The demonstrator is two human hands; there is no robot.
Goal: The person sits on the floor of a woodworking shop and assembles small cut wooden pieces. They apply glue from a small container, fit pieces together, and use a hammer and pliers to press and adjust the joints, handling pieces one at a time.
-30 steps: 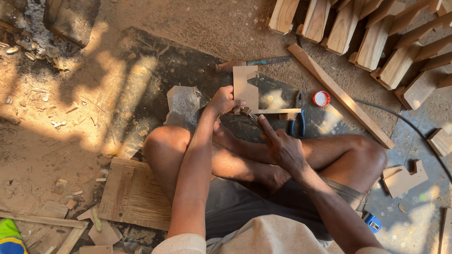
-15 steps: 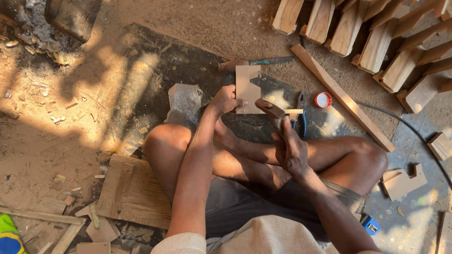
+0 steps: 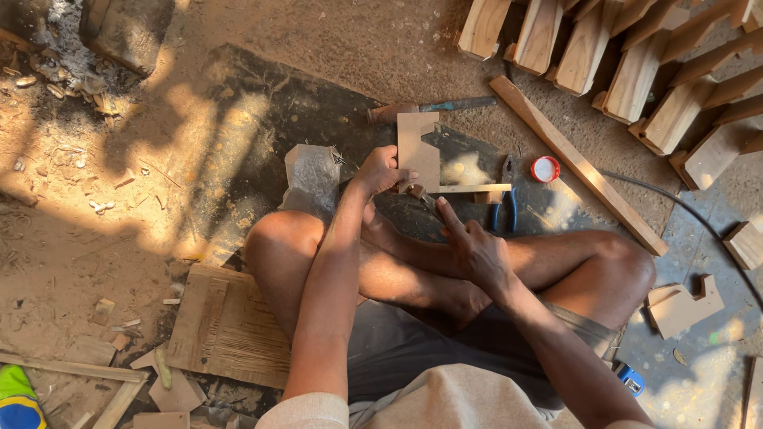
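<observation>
Head view, left hand [image 3: 383, 170] steadying pale notched board [image 3: 419, 148] (flat, unpainted)

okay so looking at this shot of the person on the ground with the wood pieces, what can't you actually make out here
Head view only:
- Hammer: small and dark; the right hand covers its handle, so the grip cannot be told.
- Under the left hand: what the fingers pinch at the notched board is too small to see.
- Stacked wood blocks: cut off by the top and right edges.
- Blue thing: half hidden behind the knee.
</observation>
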